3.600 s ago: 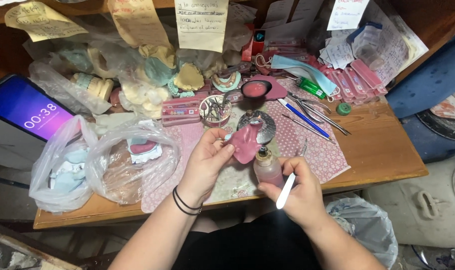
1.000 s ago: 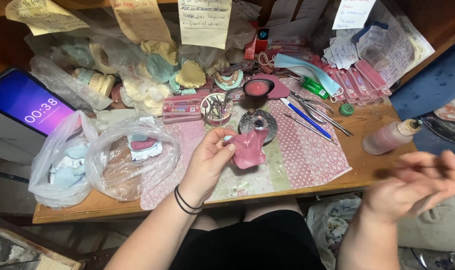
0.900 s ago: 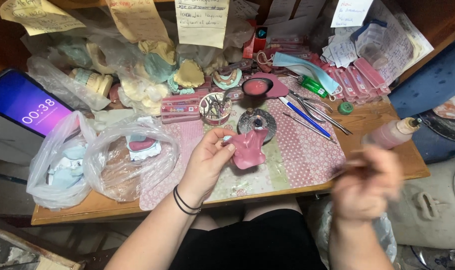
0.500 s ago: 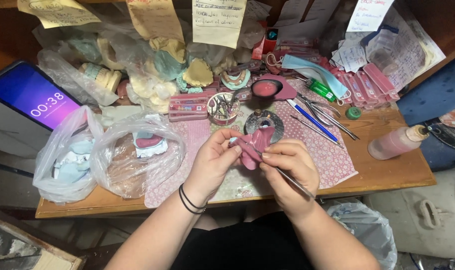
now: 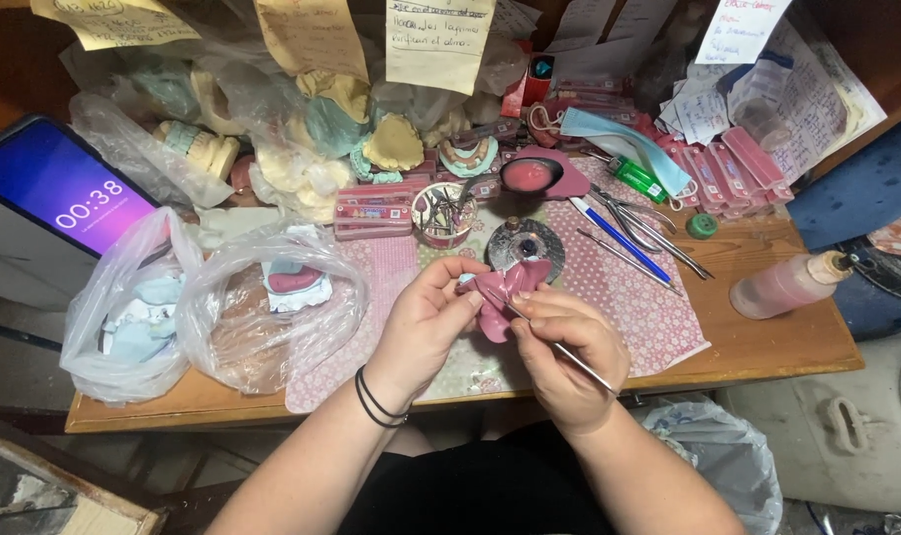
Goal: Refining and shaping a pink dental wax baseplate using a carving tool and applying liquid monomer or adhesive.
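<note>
My left hand [image 5: 425,327] grips a pink dental tray piece [image 5: 502,297] above the patterned cloth [image 5: 648,307] at the middle of the desk. My right hand [image 5: 566,349] holds a thin metal tool [image 5: 569,355] like a pen, its tip against the pink piece. Two black bands circle my left wrist. A squeeze bottle of pink liquid [image 5: 787,287] lies on the desk at the right, apart from both hands.
Two clear plastic bags [image 5: 222,317] with dental casts sit at the left, beside a phone showing a timer [image 5: 59,188]. Behind my hands are a round metal dish [image 5: 525,243], a small cup of tools [image 5: 442,210], a pink bowl [image 5: 530,176], pens, instruments and plaster casts.
My right hand put the pink bottle down at the right of the desk, came back to the pink piece and now works on it with the thin tool. My left hand kept its grip.
</note>
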